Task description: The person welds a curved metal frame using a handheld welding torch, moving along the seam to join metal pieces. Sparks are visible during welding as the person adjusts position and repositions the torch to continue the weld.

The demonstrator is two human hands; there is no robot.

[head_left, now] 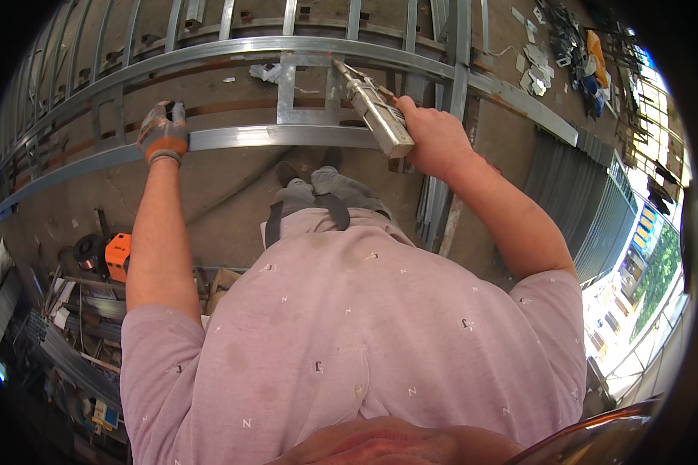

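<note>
**Supervisor:** Report the nearest items first.

**Operator:** At the lower edge of my head feed I read the rim of tinted eyewear (597,438), then a pink patterned shirt (364,310). Both forearms (163,248) extend forward from its short sleeves.

**Supervisor:** State the grip of each hand.

**Operator:** Right hand (436,138): ungloved, fingers closed on a silver, box-bodied torch-type tool (384,125). Left hand (163,132): in a grey-and-orange glove, set over the near rail (271,136), fingers bent. I cannot tell how firmly it closes on that rail.

**Supervisor:** Locate the tool.

**Operator:** I have it over the near rail, tilted, with its tapered nozzle (344,71) directed at the far rail (233,49). The tip lies just beside a small red spot (331,54) on that rail; I cannot confirm contact. To the left of the nozzle, a short crosspiece (285,89) links both rails of the metal frame (290,19).

**Supervisor:** Continue outward.

**Operator:** Below the frame, two shoes (287,172) stand on the floor (132,186). To the left I see an orange box-shaped unit (119,257) beside a dark spool (89,254). To the right lies a stack of grey metal profiles (570,201); beyond it, pale scraps (540,56) are scattered
</note>
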